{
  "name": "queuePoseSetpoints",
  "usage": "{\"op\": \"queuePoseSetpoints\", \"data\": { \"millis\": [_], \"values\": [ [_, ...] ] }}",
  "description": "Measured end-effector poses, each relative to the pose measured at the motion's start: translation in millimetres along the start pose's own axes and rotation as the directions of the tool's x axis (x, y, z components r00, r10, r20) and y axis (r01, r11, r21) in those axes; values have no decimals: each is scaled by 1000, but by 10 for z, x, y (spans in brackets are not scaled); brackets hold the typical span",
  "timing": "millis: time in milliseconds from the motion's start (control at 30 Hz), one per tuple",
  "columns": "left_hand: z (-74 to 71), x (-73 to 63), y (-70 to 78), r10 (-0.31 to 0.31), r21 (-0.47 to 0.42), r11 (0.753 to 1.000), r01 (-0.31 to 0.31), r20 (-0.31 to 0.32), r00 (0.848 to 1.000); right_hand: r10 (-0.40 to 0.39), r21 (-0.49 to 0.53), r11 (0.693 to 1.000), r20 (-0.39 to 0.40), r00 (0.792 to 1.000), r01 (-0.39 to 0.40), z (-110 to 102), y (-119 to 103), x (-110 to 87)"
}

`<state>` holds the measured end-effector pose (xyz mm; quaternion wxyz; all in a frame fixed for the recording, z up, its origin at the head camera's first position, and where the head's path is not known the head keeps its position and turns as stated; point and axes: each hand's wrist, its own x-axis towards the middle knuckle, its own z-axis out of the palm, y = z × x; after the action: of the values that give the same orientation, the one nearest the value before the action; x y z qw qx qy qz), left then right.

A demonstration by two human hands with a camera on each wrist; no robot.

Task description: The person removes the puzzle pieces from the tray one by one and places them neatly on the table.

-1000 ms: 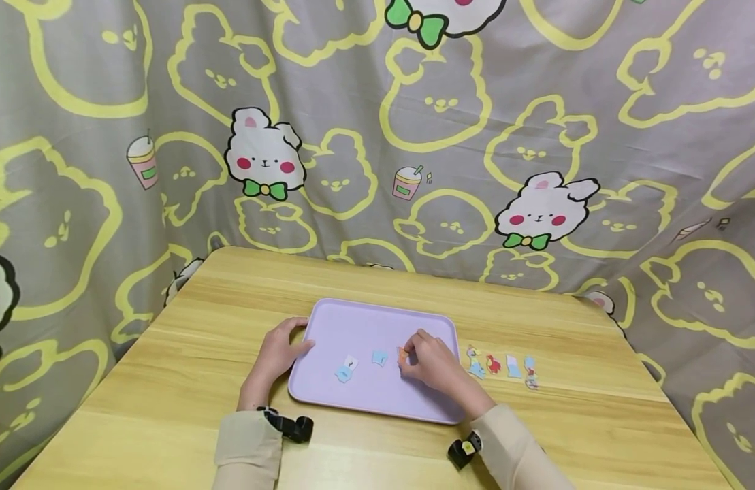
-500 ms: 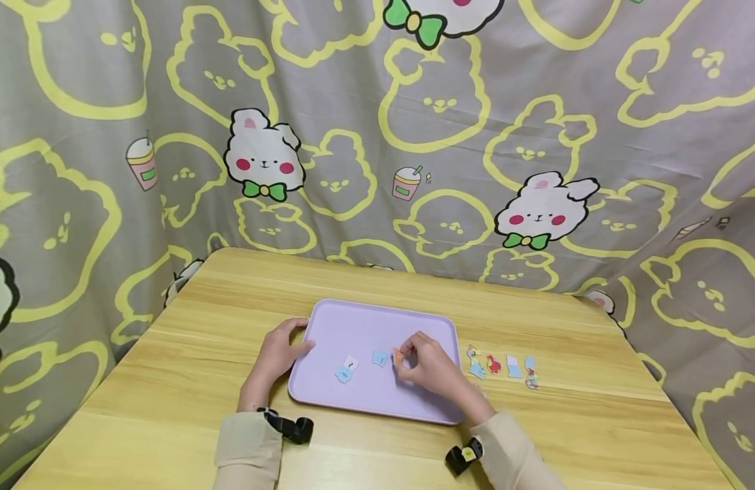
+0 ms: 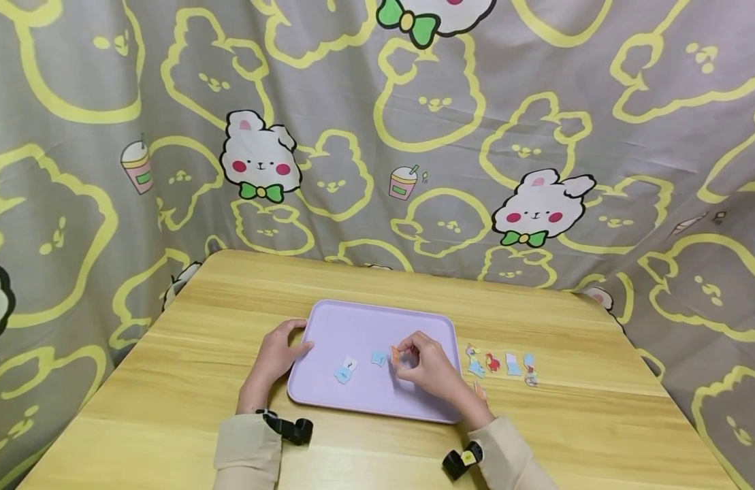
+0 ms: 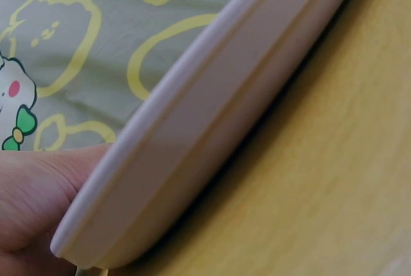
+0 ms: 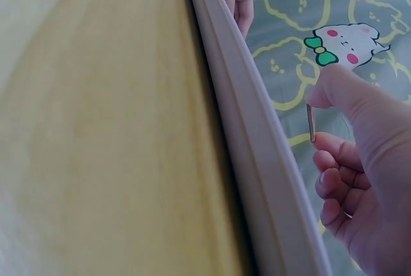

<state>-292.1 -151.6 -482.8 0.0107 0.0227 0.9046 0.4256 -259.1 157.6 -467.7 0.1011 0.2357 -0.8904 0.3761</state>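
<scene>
My right hand (image 3: 427,364) pinches a small orange puzzle piece (image 3: 395,354) between thumb and forefinger, over the lilac tray (image 3: 346,312). In the right wrist view that orange piece (image 5: 311,122) stands edge-on between the fingertips, with the other fingers curled below. Just left of it a light blue piece (image 3: 379,358) lies on the tray. Farther left, a white piece (image 3: 350,363) meets another blue piece (image 3: 343,375). My left hand (image 3: 279,352) grips the tray's left rim, thumb over the edge; in the left wrist view the rim (image 4: 173,90) hides part of the hand (image 4: 38,192).
Right of the tray, several pieces lie on the wooden table (image 3: 573,408), among them a red one (image 3: 492,363) and a white-and-blue one (image 3: 512,364). Another orange piece (image 3: 480,390) shows beside the right forearm. A patterned curtain (image 3: 352,102) hangs behind the table.
My right hand has shifted slightly left with the orange piece, closer to the light blue one, and the piece has turned more upright. The left hand stays at the rim.
</scene>
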Motion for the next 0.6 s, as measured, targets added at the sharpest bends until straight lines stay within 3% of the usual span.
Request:
{"op": "queuePoseSetpoints", "data": {
  "millis": [600],
  "values": [
    [2,-14,12,2,-4,1000,-2,2,1000,32,7,999,-14,999,-32,-73,72,-109]
  ]
}}
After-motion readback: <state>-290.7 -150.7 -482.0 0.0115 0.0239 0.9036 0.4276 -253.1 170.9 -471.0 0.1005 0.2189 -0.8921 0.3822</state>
